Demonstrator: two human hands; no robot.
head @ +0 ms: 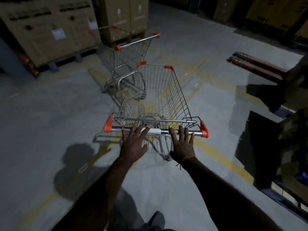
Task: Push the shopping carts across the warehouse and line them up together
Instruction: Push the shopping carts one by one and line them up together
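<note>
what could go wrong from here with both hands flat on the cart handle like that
1. The left hand and right hand lie open on the handle with straight fingers, not wrapped, so the near cart could roll off or veer.
2. The second cart ahead stands at an angle, so the baskets may clash rather than line up.
3. The pallet jack forks on the right could catch a wheel.

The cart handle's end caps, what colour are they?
Orange end caps, on the cart handle; head view shows them.
</note>
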